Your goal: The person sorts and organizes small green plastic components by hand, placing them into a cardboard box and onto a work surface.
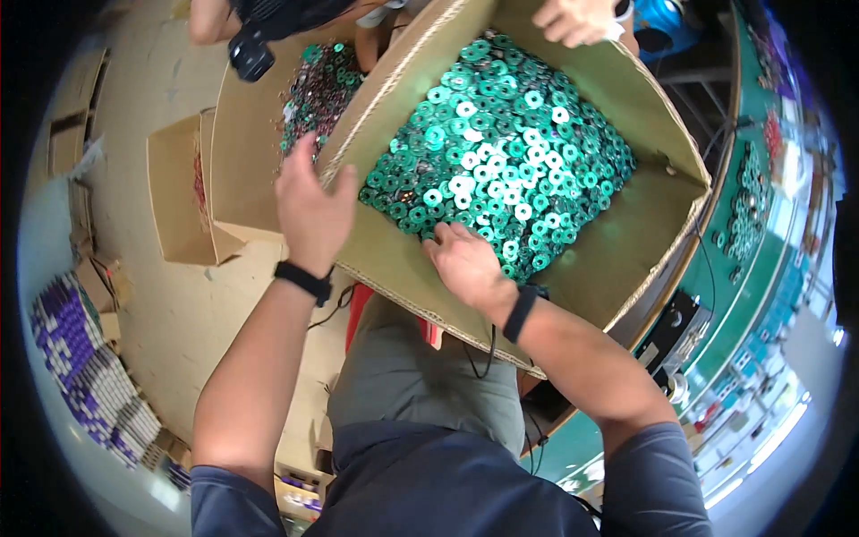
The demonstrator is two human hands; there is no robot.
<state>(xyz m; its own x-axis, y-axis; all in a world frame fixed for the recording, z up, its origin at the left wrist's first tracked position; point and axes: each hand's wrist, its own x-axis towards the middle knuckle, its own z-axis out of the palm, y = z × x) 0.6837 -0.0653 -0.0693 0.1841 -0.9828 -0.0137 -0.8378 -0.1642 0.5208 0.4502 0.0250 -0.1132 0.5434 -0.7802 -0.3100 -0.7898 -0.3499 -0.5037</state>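
Note:
A large cardboard box point(573, 268) tilts in front of me, holding a heap of shiny green ring-shaped pieces point(501, 166). Inside it, my right hand point(465, 264) rests at the near edge of the heap, fingers curled together. Whatever lies in those fingers is hidden. At the left rim, my left hand point(315, 204) is raised with thumb and fingers apart, holding nothing. Whether it touches the cardboard, I cannot tell. A black band circles each of my wrists. Another person's hand point(577, 20) is at the far rim of the box.
Left of it stands a second cardboard box point(255, 152) with mixed green and reddish small pieces point(322, 89), and another person leans over it. Farther left is a smaller carton point(174, 188). A green worktable point(761, 259) with more rings runs along the right. Purple-and-white stacks point(89, 358) stand lower left.

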